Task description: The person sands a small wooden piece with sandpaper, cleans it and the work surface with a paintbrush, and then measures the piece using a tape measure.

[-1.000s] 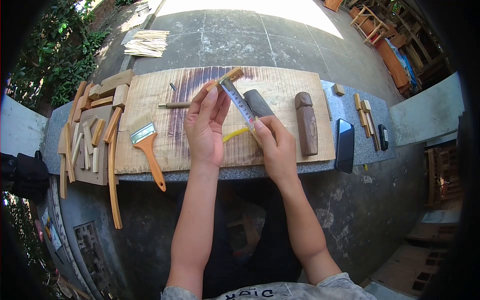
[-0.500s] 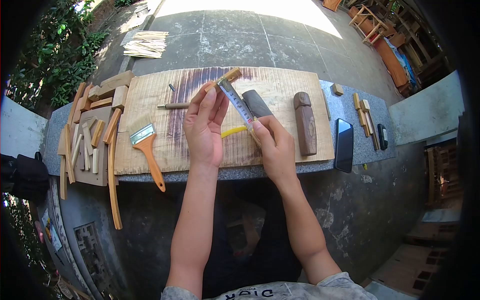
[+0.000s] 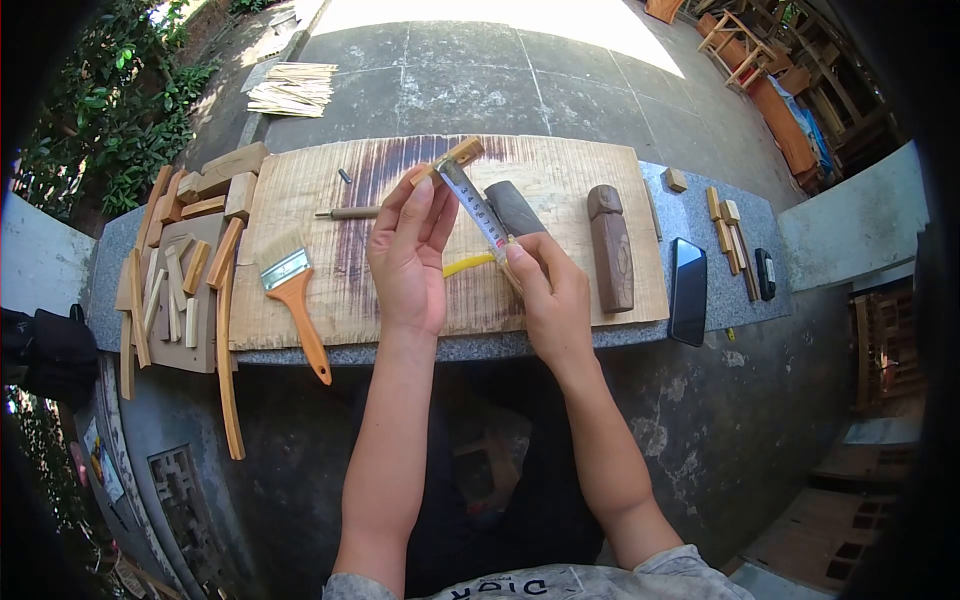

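The left hand [image 3: 405, 262] pinches one small wooden piece [image 3: 450, 160] at its fingertips, raised above the board. The right hand [image 3: 553, 297] grips the near end of one measuring tape [image 3: 477, 207], which is stretched along the wooden piece up to the left fingertips. One yellow strip [image 3: 467, 264] lies between the two hands. All are over one wooden board [image 3: 560, 175]. On the board rest one paintbrush [image 3: 295, 287], one dark carved block [image 3: 611, 247] and one chisel [image 3: 348, 211]. One phone [image 3: 689, 290] lies right of the board.
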Motion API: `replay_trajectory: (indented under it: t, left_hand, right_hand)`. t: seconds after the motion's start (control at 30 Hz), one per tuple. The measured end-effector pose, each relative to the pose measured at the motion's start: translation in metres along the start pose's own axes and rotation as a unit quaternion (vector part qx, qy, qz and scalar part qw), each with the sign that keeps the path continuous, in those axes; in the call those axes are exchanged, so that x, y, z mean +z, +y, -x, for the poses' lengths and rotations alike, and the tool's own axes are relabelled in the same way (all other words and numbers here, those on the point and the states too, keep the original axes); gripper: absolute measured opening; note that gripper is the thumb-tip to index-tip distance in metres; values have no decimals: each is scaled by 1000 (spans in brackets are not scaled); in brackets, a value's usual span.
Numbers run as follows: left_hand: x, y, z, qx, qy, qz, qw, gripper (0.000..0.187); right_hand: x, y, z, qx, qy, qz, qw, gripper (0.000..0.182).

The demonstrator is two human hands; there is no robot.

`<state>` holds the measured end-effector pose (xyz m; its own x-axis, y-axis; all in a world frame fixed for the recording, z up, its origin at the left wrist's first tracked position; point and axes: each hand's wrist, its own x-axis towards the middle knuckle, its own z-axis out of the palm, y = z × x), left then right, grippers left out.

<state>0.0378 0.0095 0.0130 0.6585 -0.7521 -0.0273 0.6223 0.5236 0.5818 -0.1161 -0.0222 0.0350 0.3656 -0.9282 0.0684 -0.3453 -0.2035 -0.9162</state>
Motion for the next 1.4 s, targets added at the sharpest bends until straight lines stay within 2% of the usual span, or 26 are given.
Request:
replay_trajectory:
  t: [1.4]
  left_hand:
    - [1, -5, 2, 20, -6, -25, 999, 28]
  right_hand:
    - [-3, 6, 0, -22, 1, 8, 1000, 39]
